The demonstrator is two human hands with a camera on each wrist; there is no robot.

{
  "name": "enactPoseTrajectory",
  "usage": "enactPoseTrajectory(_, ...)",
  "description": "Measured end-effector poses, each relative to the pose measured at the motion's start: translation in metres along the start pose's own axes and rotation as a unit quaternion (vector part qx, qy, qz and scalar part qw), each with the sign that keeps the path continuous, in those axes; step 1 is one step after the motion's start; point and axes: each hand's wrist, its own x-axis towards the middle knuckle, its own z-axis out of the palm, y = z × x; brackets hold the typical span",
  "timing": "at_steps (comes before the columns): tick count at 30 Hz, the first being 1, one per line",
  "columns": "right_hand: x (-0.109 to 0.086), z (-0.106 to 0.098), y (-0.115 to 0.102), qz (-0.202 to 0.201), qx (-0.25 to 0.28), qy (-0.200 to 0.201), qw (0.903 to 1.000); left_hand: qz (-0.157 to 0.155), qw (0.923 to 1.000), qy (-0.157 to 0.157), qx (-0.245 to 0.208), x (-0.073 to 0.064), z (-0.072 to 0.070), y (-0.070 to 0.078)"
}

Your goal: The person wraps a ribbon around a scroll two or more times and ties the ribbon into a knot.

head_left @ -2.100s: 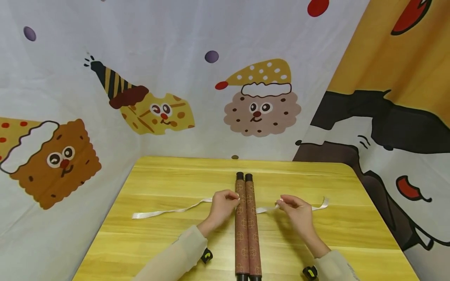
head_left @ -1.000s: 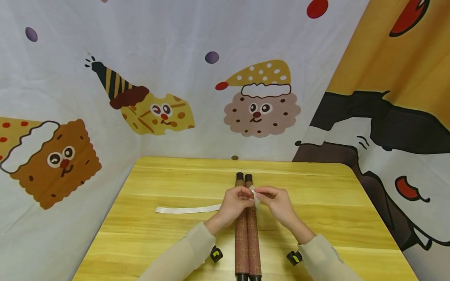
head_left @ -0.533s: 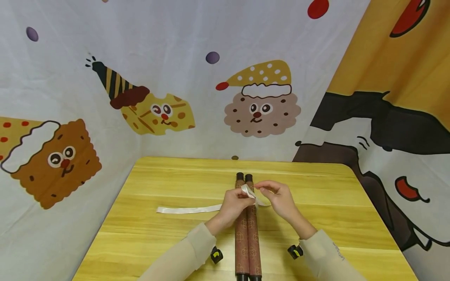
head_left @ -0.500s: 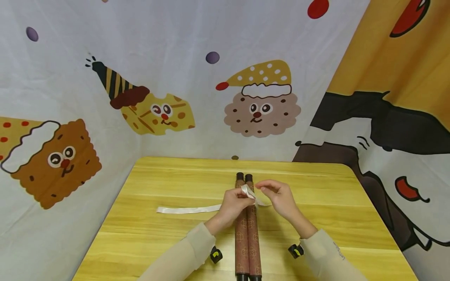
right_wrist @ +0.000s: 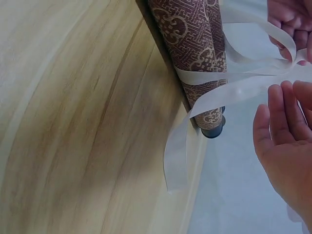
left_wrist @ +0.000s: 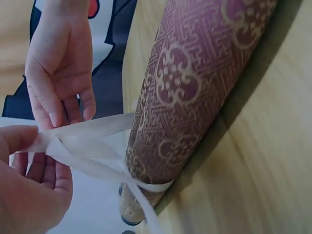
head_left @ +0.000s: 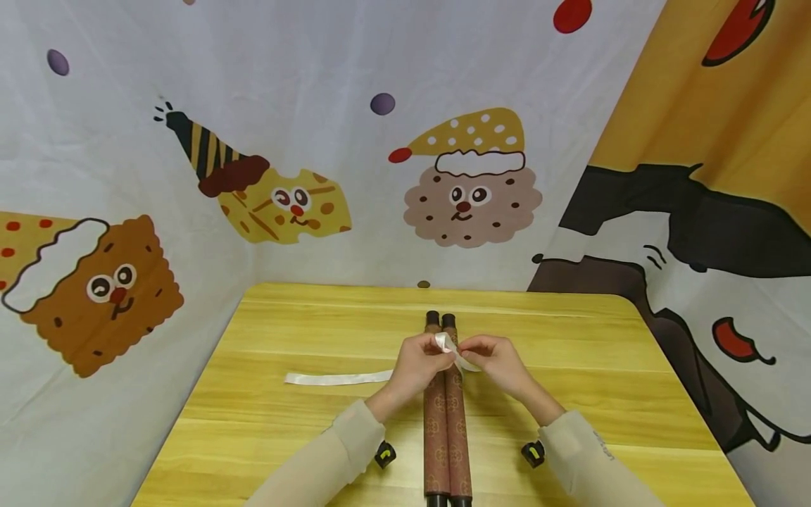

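Note:
Two rolled scrolls (head_left: 436, 426) with brown-red patterned covers and black end knobs lie side by side on the table. A white ribbon (head_left: 338, 379) passes round them near the far end, as the left wrist view shows. Above the scrolls my left hand (head_left: 413, 362) pinches a folded loop of the ribbon between thumb and forefinger. My right hand (head_left: 497, 358), on the other side, pinches the ribbon near that loop with thumb and forefinger. One ribbon tail stretches left across the table; another tail (right_wrist: 176, 163) hangs to the right of the scrolls.
The wooden table (head_left: 304, 443) has its far edge against a white cloth backdrop (head_left: 304, 84) printed with cartoon biscuits and cheese. Small black wrist cameras (head_left: 533, 453) sit below both sleeves.
The hands were apart, with ribbon stretched out on both sides. Both came together over the scrolls; a loop formed in the left fingers, and the right hand moved back in close to it.

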Motion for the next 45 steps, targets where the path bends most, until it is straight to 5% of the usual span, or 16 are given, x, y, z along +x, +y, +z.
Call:
enactPoseTrajectory(13,0.004,0.011,0.003,-0.006,-0.008,-0.017,0.9998,0.044,0.9907,0.011,0.128,0.004,-0.006,0.006)
enactPoseTrajectory(20,0.007,0.012,0.003,-0.015,-0.024,-0.025,0.9993,0.063,0.989,-0.021,0.132,0.005,-0.007,0.009)
enactPoseTrajectory(29,0.008,0.008,0.006,-0.026,-0.004,-0.101,0.9945,0.053,0.9918,-0.051,0.105,0.007,-0.008,0.006)
enactPoseTrajectory(45,0.011,0.005,0.015,0.003,-0.028,-0.128,0.9914,0.069,0.9907,-0.099,0.064,0.009,-0.016,-0.003)
